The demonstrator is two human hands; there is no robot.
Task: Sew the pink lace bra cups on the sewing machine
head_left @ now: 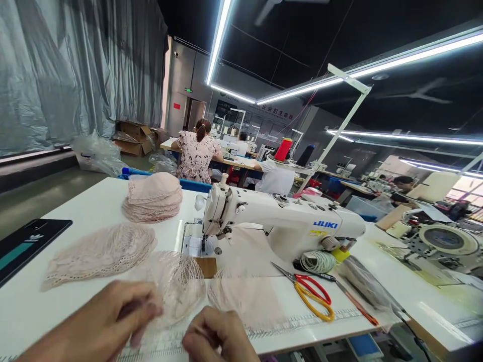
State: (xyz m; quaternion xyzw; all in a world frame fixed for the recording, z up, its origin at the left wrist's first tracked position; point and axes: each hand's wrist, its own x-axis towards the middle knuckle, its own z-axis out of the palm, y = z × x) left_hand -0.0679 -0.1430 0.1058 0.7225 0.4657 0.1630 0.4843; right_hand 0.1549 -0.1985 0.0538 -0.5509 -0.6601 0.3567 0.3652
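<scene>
My left hand (109, 317) is at the front of the white table, fingers curled in and slightly blurred. Its fingertips overlap the near left edge of a sheer lace cup-shaped piece (179, 289); whether they grip it is hidden. To the right, my right hand (221, 334) is closed, thumb against bent fingers, and what lies between them cannot be made out. Just beyond it a pale beige fabric piece (249, 299) lies flat. A stack of lace pieces (103, 251) spreads out on the left. The white sewing machine (271, 211) stands behind, its needle area above the lace.
Red-and-yellow-handled scissors (313, 296) lie right of the fabric, near a coil of pale cord (317, 262). A pile of pink pieces (154, 196) stands at the back left, a dark phone-like slab (32, 244) at the left edge. Co-workers (198, 156) sit beyond.
</scene>
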